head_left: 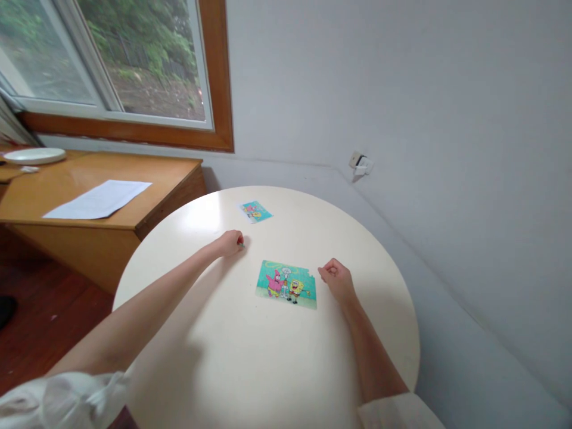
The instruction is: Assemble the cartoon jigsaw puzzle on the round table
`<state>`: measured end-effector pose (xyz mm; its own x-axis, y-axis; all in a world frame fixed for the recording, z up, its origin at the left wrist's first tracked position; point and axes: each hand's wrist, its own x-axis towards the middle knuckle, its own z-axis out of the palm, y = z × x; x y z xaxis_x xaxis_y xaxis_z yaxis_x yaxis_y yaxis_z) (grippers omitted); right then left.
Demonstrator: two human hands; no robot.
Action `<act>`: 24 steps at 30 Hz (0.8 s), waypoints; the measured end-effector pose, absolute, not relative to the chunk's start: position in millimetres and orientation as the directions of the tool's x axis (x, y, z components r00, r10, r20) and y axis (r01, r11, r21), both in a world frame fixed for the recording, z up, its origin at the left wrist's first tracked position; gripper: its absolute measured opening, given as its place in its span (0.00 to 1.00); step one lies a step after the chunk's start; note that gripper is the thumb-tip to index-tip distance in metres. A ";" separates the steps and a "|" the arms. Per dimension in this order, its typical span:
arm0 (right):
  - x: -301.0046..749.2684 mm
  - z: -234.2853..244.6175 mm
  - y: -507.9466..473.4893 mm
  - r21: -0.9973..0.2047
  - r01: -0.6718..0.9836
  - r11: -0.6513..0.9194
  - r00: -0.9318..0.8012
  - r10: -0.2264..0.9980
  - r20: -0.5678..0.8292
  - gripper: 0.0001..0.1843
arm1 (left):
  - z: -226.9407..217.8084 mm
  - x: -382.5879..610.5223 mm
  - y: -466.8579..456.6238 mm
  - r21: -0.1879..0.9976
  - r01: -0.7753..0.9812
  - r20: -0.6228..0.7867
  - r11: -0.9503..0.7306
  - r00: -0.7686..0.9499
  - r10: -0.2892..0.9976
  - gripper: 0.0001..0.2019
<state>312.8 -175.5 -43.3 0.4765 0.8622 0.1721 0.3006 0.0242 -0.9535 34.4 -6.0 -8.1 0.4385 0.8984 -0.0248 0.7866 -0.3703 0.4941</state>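
Note:
A jigsaw puzzle [286, 285] with cartoon figures on a turquoise ground lies flat on the round table. Its upper right corner has a notched gap. My left hand [231, 243], to the left of the puzzle and above the tabletop, pinches a small puzzle piece [242, 245] between its fingertips. Just right of the notched corner, my right hand [338, 279] is closed with its fingertips drawn together. Whether it holds anything small is hidden. A small picture card [255, 211] with similar cartoon figures lies farther back on the table.
The round white table [268, 369] stands close to the wall. At the left is a wooden desk [174, 179] bearing a sheet of paper [100, 199] and a white round lid or plate [36, 156]. A plug sits in a wall socket [360, 162] behind the table.

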 end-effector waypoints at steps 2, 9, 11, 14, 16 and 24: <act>312.4 -43.3 -175.6 -0.956 0.292 0.030 0.492 0.853 0.177 0.15 | -6.9 34.7 -9.9 0.560 0.749 -0.009 -0.355 0.434 0.901 0.03; 280.6 -25.9 -180.9 -0.973 0.223 0.066 0.429 0.890 0.158 0.17 | -4.2 58.3 -57.3 0.876 0.426 -0.013 -0.226 0.489 0.872 0.04; 264.1 -18.4 -182.8 -0.986 0.152 0.069 0.308 0.945 0.114 0.18 | -3.2 70.7 -76.1 0.932 0.322 -0.016 -0.167 0.497 0.867 0.05; 243.6 -9.6 -185.6 -0.993 0.096 0.062 0.235 0.968 0.083 0.17 | -0.6 86.9 -99.6 0.996 0.078 -0.081 0.049 0.489 0.869 0.06; 235.4 -7.1 -186.9 -0.997 0.062 0.055 0.227 0.971 0.068 0.17 | 1.1 94.2 -110.7 0.957 -0.151 -0.145 0.247 0.490 0.860 0.10; 229.2 -14.5 -186.3 -0.990 0.061 0.125 0.325 0.936 0.138 0.12 | 1.2 109.9 -135.2 0.832 -0.335 -0.226 0.441 0.521 0.823 0.17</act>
<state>229.2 -186.3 -14.5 0.3251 0.9356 0.1378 0.0606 0.1248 -0.9903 109.9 -135.2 1.2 0.5215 0.8227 -0.2262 -0.3352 0.4413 0.8324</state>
